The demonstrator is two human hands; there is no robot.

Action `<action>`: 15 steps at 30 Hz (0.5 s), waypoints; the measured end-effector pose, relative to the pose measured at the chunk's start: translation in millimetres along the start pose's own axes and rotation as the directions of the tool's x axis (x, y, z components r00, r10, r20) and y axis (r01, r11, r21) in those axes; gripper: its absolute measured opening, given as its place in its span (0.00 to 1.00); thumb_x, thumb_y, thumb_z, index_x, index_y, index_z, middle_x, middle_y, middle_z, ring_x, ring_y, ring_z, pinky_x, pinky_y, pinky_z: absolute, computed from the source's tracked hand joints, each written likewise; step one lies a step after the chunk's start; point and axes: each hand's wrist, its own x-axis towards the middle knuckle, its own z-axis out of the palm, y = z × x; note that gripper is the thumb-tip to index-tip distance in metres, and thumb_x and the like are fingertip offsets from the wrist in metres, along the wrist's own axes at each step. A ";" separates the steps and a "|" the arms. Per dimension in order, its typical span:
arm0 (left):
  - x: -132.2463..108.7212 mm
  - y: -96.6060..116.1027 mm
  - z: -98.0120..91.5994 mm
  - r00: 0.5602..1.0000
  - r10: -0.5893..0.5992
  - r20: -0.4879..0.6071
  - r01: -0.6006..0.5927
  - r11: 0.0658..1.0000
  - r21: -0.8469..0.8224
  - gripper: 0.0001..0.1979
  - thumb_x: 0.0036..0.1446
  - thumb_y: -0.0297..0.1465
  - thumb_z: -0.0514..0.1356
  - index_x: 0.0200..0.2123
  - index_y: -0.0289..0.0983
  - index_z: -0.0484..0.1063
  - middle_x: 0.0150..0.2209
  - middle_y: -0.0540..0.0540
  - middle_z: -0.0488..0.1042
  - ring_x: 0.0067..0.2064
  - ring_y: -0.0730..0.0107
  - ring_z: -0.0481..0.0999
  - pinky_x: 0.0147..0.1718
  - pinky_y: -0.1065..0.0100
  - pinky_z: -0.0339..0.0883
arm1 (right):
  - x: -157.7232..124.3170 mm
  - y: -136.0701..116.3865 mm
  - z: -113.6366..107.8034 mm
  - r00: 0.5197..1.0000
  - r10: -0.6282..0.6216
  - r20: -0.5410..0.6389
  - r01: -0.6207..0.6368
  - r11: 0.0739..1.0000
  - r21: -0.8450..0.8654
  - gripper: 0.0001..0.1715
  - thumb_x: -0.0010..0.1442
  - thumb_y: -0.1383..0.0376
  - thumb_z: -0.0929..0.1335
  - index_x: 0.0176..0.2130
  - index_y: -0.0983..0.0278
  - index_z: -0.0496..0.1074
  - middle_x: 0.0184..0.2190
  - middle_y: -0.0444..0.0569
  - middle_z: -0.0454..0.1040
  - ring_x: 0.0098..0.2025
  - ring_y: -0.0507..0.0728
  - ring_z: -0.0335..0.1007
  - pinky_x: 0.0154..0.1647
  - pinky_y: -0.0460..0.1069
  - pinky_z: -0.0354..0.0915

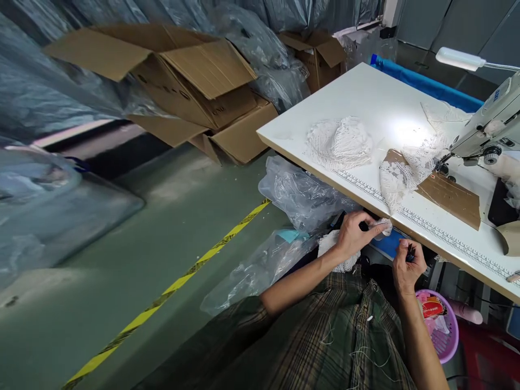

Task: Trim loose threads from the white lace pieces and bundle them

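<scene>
At the table's front edge my left hand (355,235) pinches the end of a white lace piece (382,228). More white lace (396,181) runs from there across the tabletop to the foot of the sewing machine (487,127). Just to the right, below the edge, my right hand (408,266) is closed around a small black tool (410,253), mostly hidden by the fingers. A heap of white lace pieces (341,142) lies on the table to the left. Another white lace piece (329,244) hangs near my lap, partly behind my left forearm.
A printed ruler strip (439,227) runs along the front of the white table (353,89). Brown card (455,197) lies beside the needle area. Clear plastic bags (300,189) bulge under the table's left side. A pink basket (449,336) stands below right; open cartons (190,92) stand behind.
</scene>
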 end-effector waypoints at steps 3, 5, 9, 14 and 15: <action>-14.1 9.9 -1.1 0.988 0.141 0.066 -0.134 0.986 -0.096 0.17 0.58 0.40 0.61 0.22 0.38 0.65 0.28 0.47 0.72 0.33 0.68 0.72 0.40 0.64 0.67 | 1.1 1.4 -6.6 1.000 0.013 0.022 -0.013 1.000 0.012 0.24 0.64 0.48 0.64 0.30 0.64 0.73 0.21 0.45 0.70 0.24 0.54 0.64 0.30 0.49 0.61; -24.1 13.1 -13.0 0.962 0.241 0.130 -0.219 0.961 -0.167 0.15 0.56 0.37 0.61 0.21 0.38 0.63 0.32 0.45 0.73 0.34 0.69 0.71 0.37 0.66 0.66 | 1.4 1.2 -8.5 0.998 0.036 0.060 -0.038 0.998 0.040 0.25 0.64 0.47 0.64 0.32 0.64 0.75 0.24 0.47 0.73 0.27 0.55 0.67 0.32 0.50 0.63; -36.9 12.3 -48.2 0.878 0.332 0.344 -0.203 0.910 -0.360 0.18 0.54 0.35 0.62 0.19 0.37 0.59 0.31 0.44 0.72 0.31 0.70 0.69 0.32 0.68 0.62 | -2.7 -4.4 -6.3 0.939 0.132 0.319 -0.191 0.968 0.160 0.28 0.63 0.45 0.63 0.39 0.65 0.79 0.22 0.45 0.70 0.23 0.53 0.63 0.27 0.49 0.61; -40.7 -5.5 -70.2 0.796 0.122 0.593 0.248 0.828 -0.504 0.22 0.50 0.42 0.68 0.21 0.35 0.60 0.25 0.50 0.68 0.27 0.75 0.65 0.28 0.72 0.59 | -12.7 -13.5 -3.2 0.728 0.167 0.665 -0.440 0.857 0.267 0.34 0.57 0.38 0.65 0.34 0.65 0.79 0.23 0.48 0.74 0.23 0.53 0.63 0.25 0.48 0.62; -40.1 -9.4 -69.4 0.806 0.031 0.591 0.347 0.784 -0.514 0.22 0.47 0.43 0.70 0.24 0.35 0.62 0.25 0.51 0.68 0.27 0.76 0.66 0.28 0.73 0.59 | -13.9 -15.5 -3.2 0.704 0.172 0.689 -0.461 0.848 0.259 0.33 0.55 0.38 0.67 0.32 0.64 0.79 0.24 0.48 0.74 0.24 0.53 0.63 0.26 0.48 0.62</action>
